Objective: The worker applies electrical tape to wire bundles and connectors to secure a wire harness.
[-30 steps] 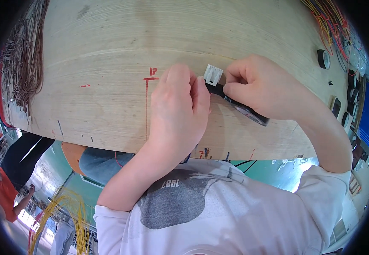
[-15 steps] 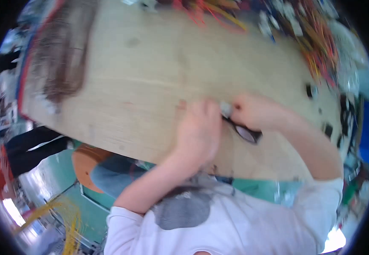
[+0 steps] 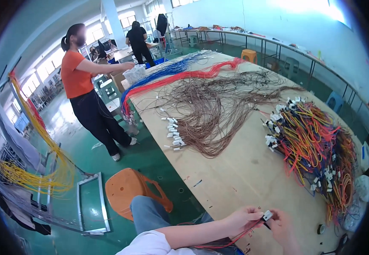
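Low in the view, over the table's near edge, my left hand [image 3: 246, 217] is closed at one side of a small white plug connector [image 3: 267, 215] with a dark part on it. Thin red and dark wires [image 3: 218, 245] trail from this hand toward my lap. My right hand [image 3: 282, 228] is at the connector's other side, its fingertips bent in and seemingly pinching it. A narrow dark piece [image 3: 266, 225] shows just under the connector, between the hands; its kind I cannot make out.
On the wooden table [image 3: 218, 180] lie brown wires [image 3: 210, 114] with white connectors, red wires [image 3: 184, 75], blue wires [image 3: 163, 73] and a multicoloured harness heap [image 3: 312, 140]. An orange stool [image 3: 127, 189] stands left. A person in orange [image 3: 76, 74] works beyond; yellow wires [image 3: 44, 178] hang left.
The view has swung up and left from the tabletop to the room. My hands now sit lower and farther right in it, still together at the connector. The dark looped piece no longer shows whole.
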Action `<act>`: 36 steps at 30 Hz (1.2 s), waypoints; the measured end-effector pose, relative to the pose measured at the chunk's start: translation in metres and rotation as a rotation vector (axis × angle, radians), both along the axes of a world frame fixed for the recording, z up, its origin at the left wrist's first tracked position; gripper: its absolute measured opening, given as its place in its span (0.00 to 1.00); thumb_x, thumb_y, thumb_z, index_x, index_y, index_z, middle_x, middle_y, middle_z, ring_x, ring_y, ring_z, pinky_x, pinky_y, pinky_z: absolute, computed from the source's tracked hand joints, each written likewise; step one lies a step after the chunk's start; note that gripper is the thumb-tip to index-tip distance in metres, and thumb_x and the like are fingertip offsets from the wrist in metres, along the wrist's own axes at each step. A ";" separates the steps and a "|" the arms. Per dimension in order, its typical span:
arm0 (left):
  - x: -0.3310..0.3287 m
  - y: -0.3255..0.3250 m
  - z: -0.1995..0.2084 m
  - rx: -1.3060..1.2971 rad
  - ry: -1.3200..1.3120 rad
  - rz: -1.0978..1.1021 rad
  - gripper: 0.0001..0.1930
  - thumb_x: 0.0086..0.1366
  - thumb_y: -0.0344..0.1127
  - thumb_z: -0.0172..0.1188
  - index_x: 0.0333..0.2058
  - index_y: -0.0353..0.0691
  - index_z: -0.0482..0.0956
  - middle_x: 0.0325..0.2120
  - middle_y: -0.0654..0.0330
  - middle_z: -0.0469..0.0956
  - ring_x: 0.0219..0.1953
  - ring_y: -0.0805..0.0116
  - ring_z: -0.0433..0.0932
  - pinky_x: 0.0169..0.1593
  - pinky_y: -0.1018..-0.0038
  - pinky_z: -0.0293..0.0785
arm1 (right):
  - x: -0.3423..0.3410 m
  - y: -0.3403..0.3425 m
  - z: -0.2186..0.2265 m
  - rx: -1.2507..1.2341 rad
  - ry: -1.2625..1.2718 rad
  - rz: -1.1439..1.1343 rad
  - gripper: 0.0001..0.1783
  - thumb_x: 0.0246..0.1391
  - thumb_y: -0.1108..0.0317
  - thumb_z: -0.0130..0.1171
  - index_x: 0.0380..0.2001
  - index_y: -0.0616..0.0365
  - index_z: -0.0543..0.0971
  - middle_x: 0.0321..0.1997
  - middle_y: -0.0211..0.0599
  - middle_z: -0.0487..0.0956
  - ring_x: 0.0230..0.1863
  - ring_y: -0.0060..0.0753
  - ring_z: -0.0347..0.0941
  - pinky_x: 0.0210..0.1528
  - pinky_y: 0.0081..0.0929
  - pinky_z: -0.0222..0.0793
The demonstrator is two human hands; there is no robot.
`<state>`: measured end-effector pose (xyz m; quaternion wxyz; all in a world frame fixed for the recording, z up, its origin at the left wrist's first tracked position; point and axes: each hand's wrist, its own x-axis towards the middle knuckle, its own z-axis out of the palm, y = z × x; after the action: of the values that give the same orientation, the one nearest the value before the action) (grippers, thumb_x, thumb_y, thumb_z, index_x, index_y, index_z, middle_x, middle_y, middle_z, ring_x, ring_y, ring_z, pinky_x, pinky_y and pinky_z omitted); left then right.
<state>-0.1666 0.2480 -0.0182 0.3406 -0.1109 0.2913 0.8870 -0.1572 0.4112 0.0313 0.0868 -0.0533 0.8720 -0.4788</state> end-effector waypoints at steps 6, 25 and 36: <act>0.010 -0.041 0.014 0.068 -0.075 0.061 0.06 0.59 0.32 0.53 0.30 0.36 0.67 0.27 0.59 0.72 0.26 0.72 0.74 0.33 0.81 0.73 | -0.015 -0.037 0.015 -0.261 0.060 0.016 0.09 0.44 0.74 0.55 0.31 0.64 0.76 0.29 0.37 0.73 0.30 0.23 0.69 0.30 0.20 0.64; 0.045 -0.088 0.025 0.436 -0.108 -0.043 0.30 0.62 0.59 0.32 0.43 0.34 0.66 0.41 0.53 0.72 0.41 0.65 0.74 0.45 0.73 0.72 | -0.019 -0.118 0.077 -0.213 -0.385 0.307 0.09 0.41 0.80 0.58 0.30 0.65 0.74 0.27 0.30 0.73 0.27 0.15 0.67 0.28 0.13 0.62; 0.033 -0.116 0.042 0.207 0.092 0.260 0.25 0.50 0.31 0.63 0.43 0.36 0.60 0.32 0.59 0.70 0.33 0.70 0.73 0.38 0.73 0.72 | 0.011 -0.113 0.061 -0.150 0.014 0.442 0.09 0.38 0.79 0.61 0.28 0.64 0.74 0.24 0.30 0.71 0.22 0.16 0.63 0.22 0.14 0.56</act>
<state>-0.1334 0.1320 0.0234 0.2189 -0.0711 0.1968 0.9530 -0.1465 0.2984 0.0922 0.1793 -0.2528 0.8017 -0.5111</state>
